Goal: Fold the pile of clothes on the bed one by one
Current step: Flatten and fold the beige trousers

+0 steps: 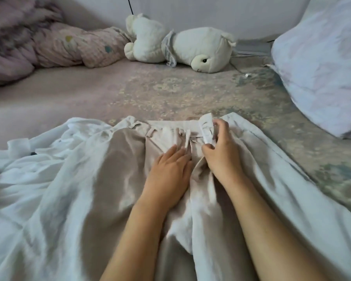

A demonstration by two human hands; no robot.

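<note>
A pair of beige trousers (120, 169) lies spread on the bed, waistband away from me. My left hand (170, 165) rests flat on the cloth just below the waistband, fingers straight. My right hand (221, 151) pinches the right flap of the open waistband (206, 128) between thumb and curled fingers. A white garment (39, 179) lies crumpled beside and partly under the trousers on the left, and pale cloth (292, 199) also spreads out on their right.
The bed sheet (170, 94) is patterned pink and blue. A white plush toy (190, 47) lies at the far wall. A rolled pink quilt (49, 43) fills the far left corner. A pale pillow (322, 67) sits at the right.
</note>
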